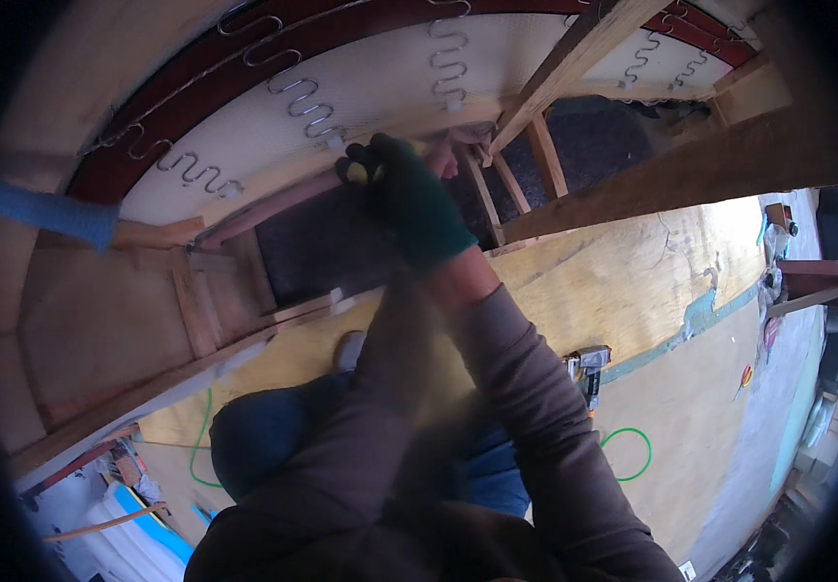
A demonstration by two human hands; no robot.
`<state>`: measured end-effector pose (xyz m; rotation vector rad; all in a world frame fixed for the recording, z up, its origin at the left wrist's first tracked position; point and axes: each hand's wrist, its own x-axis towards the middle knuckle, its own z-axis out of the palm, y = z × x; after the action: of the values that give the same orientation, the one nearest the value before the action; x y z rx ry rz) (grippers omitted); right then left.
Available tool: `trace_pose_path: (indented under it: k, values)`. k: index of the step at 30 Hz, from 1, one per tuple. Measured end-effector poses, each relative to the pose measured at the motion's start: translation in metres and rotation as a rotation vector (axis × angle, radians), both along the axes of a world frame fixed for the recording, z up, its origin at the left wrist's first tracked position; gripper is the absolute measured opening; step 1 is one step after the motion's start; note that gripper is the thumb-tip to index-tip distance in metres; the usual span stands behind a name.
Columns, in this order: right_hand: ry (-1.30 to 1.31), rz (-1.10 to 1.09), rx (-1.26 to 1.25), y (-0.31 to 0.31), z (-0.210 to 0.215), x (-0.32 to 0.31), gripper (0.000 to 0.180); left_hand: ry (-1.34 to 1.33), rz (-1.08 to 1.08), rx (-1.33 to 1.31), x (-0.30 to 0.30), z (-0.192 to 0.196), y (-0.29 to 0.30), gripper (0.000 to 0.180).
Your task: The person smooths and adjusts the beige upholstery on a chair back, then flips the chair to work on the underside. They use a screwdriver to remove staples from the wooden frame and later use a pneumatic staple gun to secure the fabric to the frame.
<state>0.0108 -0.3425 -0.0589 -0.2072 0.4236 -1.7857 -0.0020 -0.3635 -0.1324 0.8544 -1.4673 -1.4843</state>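
Right hand, gloved green, fingers curled at the lower edge of the white panel in the wood frame; can't tell if they're clamped on anything. Left hand, bare, mostly hidden behind the glove, is just beside a frame post, grip can't be told. Wavy springs line the panel above; air tool lies on the floor.

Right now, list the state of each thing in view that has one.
Right hand: gloved, curled; grip unclear
Springs: zigzag, uncovered
Wooden frame: bare, wood exposed
Gun-shaped tool: unheld, lying on the floor
Green cord: curled in a loop
Blue strip: end hanging loose
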Motion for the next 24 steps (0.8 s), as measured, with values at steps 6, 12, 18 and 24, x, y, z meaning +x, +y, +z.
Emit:
trace_pose_path:
  k: [6,12,18,24]
  values:
    - [1.129,-0.208,0.009,0.02,-0.018,-0.021,0.045,0.022,-0.02,-0.03,0.005,-0.008,0.0,0.033]
    - [1.082,-0.124,0.101,0.03,0.007,-0.033,0.042,0.026,-0.045,-0.05,0.008,-0.01,-0.002,0.034]
    - [1.526,-0.023,0.274,0.051,0.03,-0.049,0.05,0.025,-0.066,-0.068,0.012,-0.011,-0.006,0.035]
    - [0.554,-0.034,0.199,0.014,0.034,0.002,0.035,0.016,-0.102,-0.101,0.011,-0.013,-0.01,0.037]
